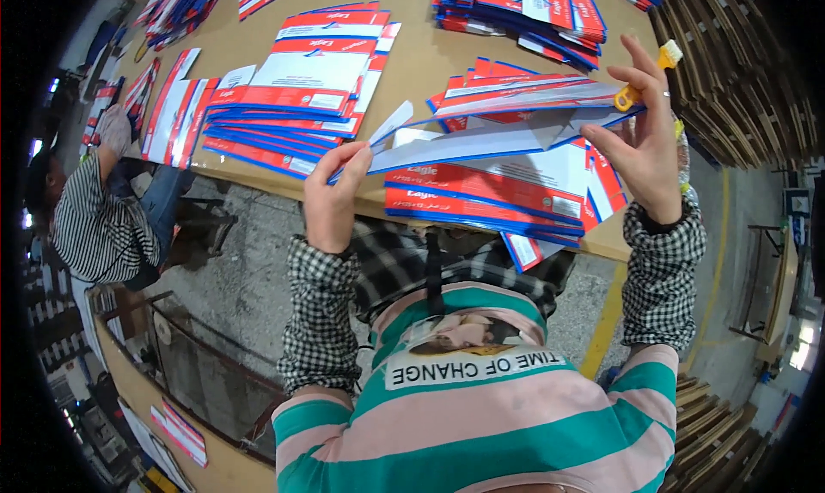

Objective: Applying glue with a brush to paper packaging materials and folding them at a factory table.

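I hold a flat, unfolded carton blank (481,141), white inside with blue and red edges, level above a stack. My left hand (331,197) pinches its left corner flap. My right hand (644,145) grips its right end and also holds a small yellow brush (649,76) with pale bristles. Beneath the blank lies a stack of red, white and blue flat cartons (498,201) at the near edge of the tan table (421,55). My checked sleeves come up from below.
More stacks of the same flat cartons cover the table: one at centre left (301,89), one at the far right (524,12), others at the far left (176,106). A person in a striped shirt (94,218) sits to my left. Wooden pallets (730,81) stand at the right.
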{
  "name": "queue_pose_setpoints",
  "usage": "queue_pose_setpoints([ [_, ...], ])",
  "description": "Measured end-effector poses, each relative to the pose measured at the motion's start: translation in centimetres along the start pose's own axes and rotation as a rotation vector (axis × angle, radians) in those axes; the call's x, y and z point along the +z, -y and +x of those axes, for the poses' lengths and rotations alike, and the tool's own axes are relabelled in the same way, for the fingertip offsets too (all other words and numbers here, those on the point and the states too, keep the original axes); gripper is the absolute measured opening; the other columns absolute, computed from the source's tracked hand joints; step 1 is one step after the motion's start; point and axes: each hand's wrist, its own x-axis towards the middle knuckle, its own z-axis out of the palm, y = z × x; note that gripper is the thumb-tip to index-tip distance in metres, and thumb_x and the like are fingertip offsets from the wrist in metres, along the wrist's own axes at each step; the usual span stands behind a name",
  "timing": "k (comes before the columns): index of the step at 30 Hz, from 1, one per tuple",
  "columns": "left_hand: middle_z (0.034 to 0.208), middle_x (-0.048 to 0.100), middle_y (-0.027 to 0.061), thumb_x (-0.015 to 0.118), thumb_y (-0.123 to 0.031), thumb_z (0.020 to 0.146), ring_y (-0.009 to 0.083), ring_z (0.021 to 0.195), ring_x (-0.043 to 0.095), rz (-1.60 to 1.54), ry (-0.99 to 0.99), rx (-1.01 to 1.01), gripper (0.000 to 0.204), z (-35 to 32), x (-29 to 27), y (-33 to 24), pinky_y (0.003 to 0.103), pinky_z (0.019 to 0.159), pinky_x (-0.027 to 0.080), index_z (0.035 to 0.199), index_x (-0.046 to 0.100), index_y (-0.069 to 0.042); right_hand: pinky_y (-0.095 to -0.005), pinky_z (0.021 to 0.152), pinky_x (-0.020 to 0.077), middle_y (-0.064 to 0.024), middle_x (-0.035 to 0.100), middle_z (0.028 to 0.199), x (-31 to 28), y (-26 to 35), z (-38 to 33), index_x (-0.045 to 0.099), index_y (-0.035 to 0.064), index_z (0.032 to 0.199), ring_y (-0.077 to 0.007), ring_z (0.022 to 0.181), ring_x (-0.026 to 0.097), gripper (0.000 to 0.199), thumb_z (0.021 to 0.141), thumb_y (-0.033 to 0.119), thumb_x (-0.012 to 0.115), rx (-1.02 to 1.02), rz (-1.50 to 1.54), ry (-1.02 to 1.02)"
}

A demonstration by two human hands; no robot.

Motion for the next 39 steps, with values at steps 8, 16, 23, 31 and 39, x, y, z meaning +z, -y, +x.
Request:
queue_pose_setpoints([
  [8, 0.084, 0.061, 0.0068, 0.062, -0.031, 0.085, 0.0124, 0.081, 0.052, 0.045, -0.111, 0.037, 0.039, 0.3, 0.9, -0.2, 0.024, 0.074, 0.041, 0.095, 0.062, 0.006, -0.0372, 0.106, 0.0264, -0.0148, 0.029, 0.142, 0.4, 0.3, 0.3, 0.047, 0.0052, 0.117, -0.029, 0.134, 0.023, 0.047, 0.072, 0.005, 0.06, -0.087, -0.08, -0.036],
  [16, 0.09, 0.062, 0.0094, 0.067, -0.016, 0.076, 0.0147, 0.083, 0.054, 0.163, -0.097, 0.095, 0.033, -0.1, 1.4, -1.4, 0.027, 0.077, 0.043, 0.098, 0.06, 0.007, -0.0351, 0.106, 0.0229, -0.0172, 0.031, 0.141, 0.4, 0.4, 0.5, 0.048, 0.0028, 0.116, -0.0283, 0.132, 0.028, 0.045, 0.072, -0.003, 0.044, -0.119, -0.106, -0.122],
  [23, 0.095, 0.061, 0.0101, 0.067, -0.011, 0.075, 0.0157, 0.086, 0.055, 0.199, -0.074, 0.121, 0.032, -0.9, 2.2, -2.8, 0.028, 0.08, 0.043, 0.101, 0.059, 0.006, -0.0345, 0.106, 0.0242, -0.0154, 0.031, 0.14, -0.2, -0.6, 0.0, 0.047, 0.0028, 0.118, -0.0268, 0.132, 0.028, 0.047, 0.071, -0.002, 0.042, -0.081, -0.092, -0.176],
  [31, 0.11, 0.053, 0.0143, 0.064, -0.003, 0.075, 0.0195, 0.1, 0.052, 0.169, -0.136, 0.264, 0.044, -0.3, 2.8, -4.7, 0.029, 0.086, 0.042, 0.116, 0.048, 0.004, -0.0339, 0.1, 0.0336, -0.0149, 0.039, 0.134, -0.4, -1.5, -0.5, 0.056, 0.0043, 0.1, -0.0278, 0.128, 0.035, 0.028, 0.073, -0.001, 0.053, -0.021, -0.077, -0.278],
  [39, 0.132, 0.035, 0.0229, 0.056, 0.004, 0.081, 0.0288, 0.117, 0.045, -0.005, -0.442, 0.746, 0.07, 0.4, 5.5, -9.5, 0.037, 0.094, 0.042, 0.136, 0.013, 0.004, -0.0355, 0.105, 0.0271, -0.0167, 0.037, 0.136, -1.0, 0.2, 0.8, 0.055, 0.0031, 0.09, -0.0308, 0.129, 0.034, 0.02, 0.074, -0.009, 0.054, -0.126, 0.152, -0.559],
])
